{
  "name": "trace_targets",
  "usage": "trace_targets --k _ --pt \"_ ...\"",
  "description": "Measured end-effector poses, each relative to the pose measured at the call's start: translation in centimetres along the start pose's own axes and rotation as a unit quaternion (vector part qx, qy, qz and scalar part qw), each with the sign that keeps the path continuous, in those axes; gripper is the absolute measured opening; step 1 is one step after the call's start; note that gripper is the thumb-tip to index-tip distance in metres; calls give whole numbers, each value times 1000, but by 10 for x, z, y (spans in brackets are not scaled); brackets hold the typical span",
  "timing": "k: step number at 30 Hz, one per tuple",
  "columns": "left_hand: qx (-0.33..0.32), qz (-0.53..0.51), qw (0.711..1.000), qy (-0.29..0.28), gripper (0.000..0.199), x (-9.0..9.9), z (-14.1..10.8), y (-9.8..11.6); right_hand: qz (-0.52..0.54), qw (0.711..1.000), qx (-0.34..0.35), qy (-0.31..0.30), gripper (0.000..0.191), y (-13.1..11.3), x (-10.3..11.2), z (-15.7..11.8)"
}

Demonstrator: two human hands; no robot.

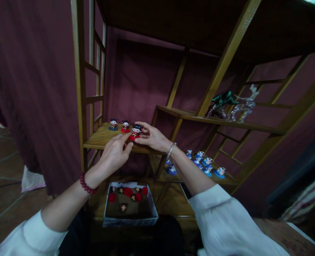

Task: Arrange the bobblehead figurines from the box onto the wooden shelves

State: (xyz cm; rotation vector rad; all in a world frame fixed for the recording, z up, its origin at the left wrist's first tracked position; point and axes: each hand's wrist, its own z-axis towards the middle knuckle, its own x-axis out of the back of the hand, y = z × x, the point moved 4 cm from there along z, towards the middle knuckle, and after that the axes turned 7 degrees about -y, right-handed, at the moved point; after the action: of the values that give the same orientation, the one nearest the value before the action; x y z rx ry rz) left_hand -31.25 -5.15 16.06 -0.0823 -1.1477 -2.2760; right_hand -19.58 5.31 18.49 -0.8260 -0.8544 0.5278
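Between my two hands is a small doll figurine (136,131) with black hair buns and a red base, held upright at the shelf's front edge. My right hand (153,137) grips it from the right, thumb and fingers around it. My left hand (116,151) pinches at the left side of its red base. Just left of it, a similar figurine on a red base (125,126) and one on a dark base (113,124) stand on the wooden shelf (98,138).
Below, an open box (130,221) holds several more figurines and red bases. Several blue-and-white figurines (206,161) stand on a lower shelf at right. A clear deer ornament (245,105) and a green-purple ornament (221,103) stand higher. A wooden post (79,81) borders the left.
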Motion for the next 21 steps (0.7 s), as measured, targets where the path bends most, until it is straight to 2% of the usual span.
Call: trace_targets --k 3,6,8,10,14,21 --pt "-49 181 982 -37 30 -4 5 6 1 1000 -22 -3 63 8 5 9" --pt "-68 337 935 -92 32 -11 10 7 0 999 -52 1 68 14 10 18" --pt "-74 393 908 -123 37 -15 14 5 -10 997 -75 9 71 18 12 25" --pt "-76 418 893 -151 43 -20 18 2 -35 995 -95 15 75 22 14 31" --pt "-55 431 880 -194 56 -28 23 -7 -120 986 -112 24 81 34 21 41" --pt "-19 432 861 -268 67 -37 33 -10 -277 947 -150 63 86 42 36 51"
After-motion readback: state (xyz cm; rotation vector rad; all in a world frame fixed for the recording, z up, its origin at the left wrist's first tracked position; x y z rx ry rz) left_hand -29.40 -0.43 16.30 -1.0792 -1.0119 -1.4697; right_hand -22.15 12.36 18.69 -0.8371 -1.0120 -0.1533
